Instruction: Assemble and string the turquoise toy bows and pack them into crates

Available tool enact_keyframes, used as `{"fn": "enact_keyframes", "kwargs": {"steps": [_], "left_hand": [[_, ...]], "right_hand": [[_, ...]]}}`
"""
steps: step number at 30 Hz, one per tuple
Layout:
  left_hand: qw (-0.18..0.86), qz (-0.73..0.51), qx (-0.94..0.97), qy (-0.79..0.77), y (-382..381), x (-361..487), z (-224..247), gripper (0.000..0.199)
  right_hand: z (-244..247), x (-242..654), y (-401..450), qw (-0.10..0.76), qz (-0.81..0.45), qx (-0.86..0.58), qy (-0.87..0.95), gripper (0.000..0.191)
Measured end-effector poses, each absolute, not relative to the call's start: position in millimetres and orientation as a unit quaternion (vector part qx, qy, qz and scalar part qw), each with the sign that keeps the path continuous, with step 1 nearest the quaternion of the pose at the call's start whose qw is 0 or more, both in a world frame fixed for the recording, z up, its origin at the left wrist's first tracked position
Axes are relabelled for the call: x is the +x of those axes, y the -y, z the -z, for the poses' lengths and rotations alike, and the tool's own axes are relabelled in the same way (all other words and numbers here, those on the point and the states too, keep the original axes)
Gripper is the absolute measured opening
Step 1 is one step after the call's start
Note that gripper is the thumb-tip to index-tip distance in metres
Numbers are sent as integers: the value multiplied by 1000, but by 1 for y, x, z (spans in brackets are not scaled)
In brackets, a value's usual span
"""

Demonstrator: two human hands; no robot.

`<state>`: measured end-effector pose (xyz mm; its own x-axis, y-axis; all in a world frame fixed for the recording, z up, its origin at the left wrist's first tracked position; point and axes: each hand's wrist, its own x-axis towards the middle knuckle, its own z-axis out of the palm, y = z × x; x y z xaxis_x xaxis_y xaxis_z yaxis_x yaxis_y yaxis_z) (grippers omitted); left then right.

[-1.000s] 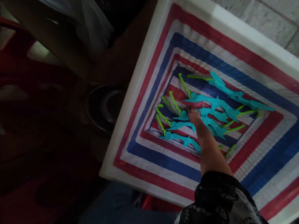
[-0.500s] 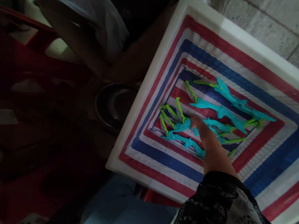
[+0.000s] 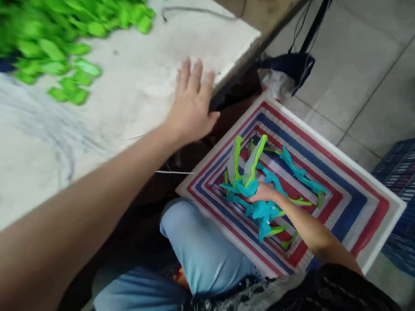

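Since the earlier frame, the counter [image 3: 132, 84] and the left hand [image 3: 190, 110], spread flat upon it, are brought into view. To that hand's right, in the striped box [image 3: 355, 208], a turquoise piece [image 3: 246, 187] is clasped by the nearer right hand [image 3: 262, 192], its lime prongs [image 3: 255, 159] pointed away, its long axis partly hidden.

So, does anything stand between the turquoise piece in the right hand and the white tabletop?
Yes. In this view, the striped bin's rim lies between the turquoise piece in the right hand and the white tabletop. The left hand is also spread near the tabletop's edge on that side.
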<state>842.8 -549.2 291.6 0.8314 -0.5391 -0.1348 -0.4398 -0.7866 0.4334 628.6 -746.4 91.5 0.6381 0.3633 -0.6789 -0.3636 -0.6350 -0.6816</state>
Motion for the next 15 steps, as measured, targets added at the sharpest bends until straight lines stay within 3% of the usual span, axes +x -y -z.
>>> {"fn": "enact_keyframes", "kwargs": {"steps": [4, 7, 9, 12, 15], "left_hand": [[423, 35, 877, 224, 505, 736, -325, 67], [569, 65, 817, 60, 455, 633, -345, 70], [647, 92, 751, -97, 421, 565, -351, 60], [733, 54, 594, -327, 367, 468, -343, 46], [750, -34, 453, -480, 321, 379, -316, 48]], "right_hand": [[-185, 620, 745, 441, -409, -793, 95, 29], [-258, 620, 713, 397, -427, -779, 231, 24], [-294, 615, 666, 328, -439, -759, 350, 25], [-319, 591, 570, 214, -514, -677, 481, 30], [-319, 560, 485, 169, -579, -616, 506, 40]]}}
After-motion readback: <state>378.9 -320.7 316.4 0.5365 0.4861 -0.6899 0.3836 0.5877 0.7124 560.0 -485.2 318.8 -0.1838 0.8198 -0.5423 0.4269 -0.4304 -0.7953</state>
